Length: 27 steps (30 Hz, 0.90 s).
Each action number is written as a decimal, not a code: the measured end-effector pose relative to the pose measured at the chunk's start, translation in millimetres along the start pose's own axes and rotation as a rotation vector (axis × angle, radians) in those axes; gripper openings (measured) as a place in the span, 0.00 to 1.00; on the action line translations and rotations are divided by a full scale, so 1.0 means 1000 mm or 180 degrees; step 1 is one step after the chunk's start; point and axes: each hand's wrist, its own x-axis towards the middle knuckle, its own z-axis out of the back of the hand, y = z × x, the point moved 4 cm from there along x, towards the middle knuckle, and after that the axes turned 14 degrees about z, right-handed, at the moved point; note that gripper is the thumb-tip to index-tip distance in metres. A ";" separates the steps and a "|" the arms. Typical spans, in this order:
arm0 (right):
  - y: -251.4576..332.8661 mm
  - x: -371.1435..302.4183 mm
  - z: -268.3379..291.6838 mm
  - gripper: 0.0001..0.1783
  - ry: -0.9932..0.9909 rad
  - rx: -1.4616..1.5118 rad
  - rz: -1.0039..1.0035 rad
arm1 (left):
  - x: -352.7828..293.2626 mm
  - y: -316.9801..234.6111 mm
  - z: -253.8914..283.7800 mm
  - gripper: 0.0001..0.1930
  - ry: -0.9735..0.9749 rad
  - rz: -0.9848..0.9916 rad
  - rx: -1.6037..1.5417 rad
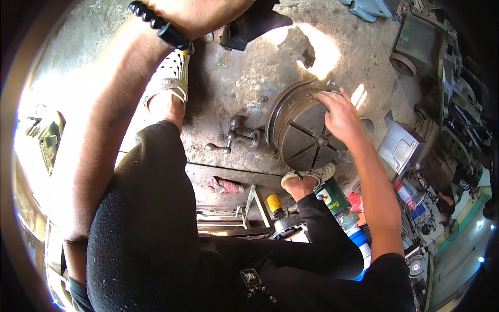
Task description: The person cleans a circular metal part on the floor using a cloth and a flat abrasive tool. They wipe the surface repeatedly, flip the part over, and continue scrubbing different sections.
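A round metal rotary table (306, 138) with radial slots and a dark face sits on the worn metal bench (228, 93). My right hand (340, 117) is at its far right rim, fingers bent and close together at the edge. Whether a small thing is pinched between the fingertips is too small to tell. From the table's left side juts a crank handle (228, 140) with a ball grip. My left hand (215, 13) reaches to the top edge of the view, a black beaded bracelet at its wrist; its fingers are out of sight. Beside it lies a dark, ragged-edged piece (257, 25).
My feet, in pale clogs (169, 75), rest on the bench, one on each side of the crank. A pink rag (225, 185) lies below the bench edge. To the right stand a metal box (400, 143) and a green machine part (420, 39). Cans and bottles crowd below.
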 end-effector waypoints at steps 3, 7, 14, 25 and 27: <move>0.051 -0.010 -0.021 0.29 0.0311 0.0131 0.0574 | 0.001 0.007 -0.011 0.19 -0.0076 0.0095 -0.0140; 0.024 -0.007 -0.016 0.28 0.0060 0.0148 0.0512 | -0.012 0.002 -0.013 0.20 -0.0087 0.0213 -0.0090; 0.084 -0.009 -0.040 0.25 0.0342 0.0219 0.0768 | -0.005 -0.006 -0.015 0.23 -0.0245 0.0013 0.0340; 0.071 -0.008 -0.032 0.22 0.0104 0.0137 0.0665 | 0.003 0.019 -0.007 0.23 -0.0160 -0.0116 -0.0153; 0.032 -0.003 -0.011 0.26 0.0076 -0.0282 -0.0026 | -0.014 0.018 -0.012 0.23 -0.0283 0.0221 -0.0048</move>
